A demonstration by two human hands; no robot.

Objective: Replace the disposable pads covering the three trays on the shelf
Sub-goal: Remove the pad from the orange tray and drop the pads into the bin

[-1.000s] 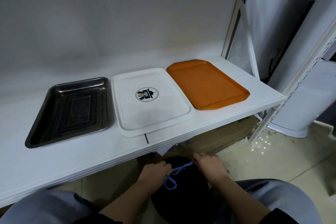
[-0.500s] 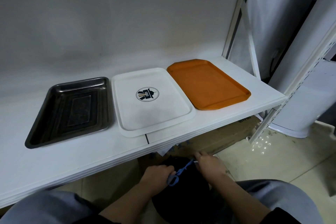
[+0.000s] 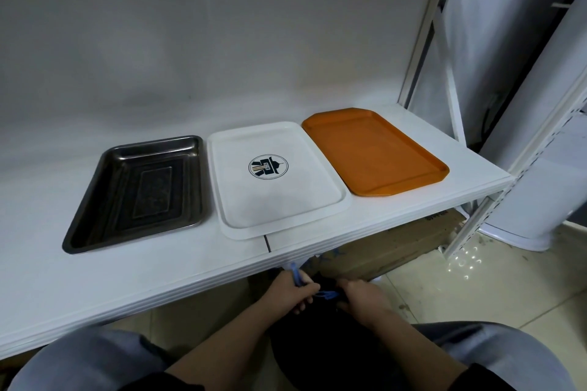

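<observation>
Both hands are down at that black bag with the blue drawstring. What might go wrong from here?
1. The left hand and right hand pull the blue drawstring close under the shelf; knuckles may knock its edge.
2. The white tray overhangs that edge, so a bump might tip it.

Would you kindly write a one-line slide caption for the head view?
Both hands, left and right, grip blue drawstrings of a black bag below a shelf with three bare trays.
</observation>
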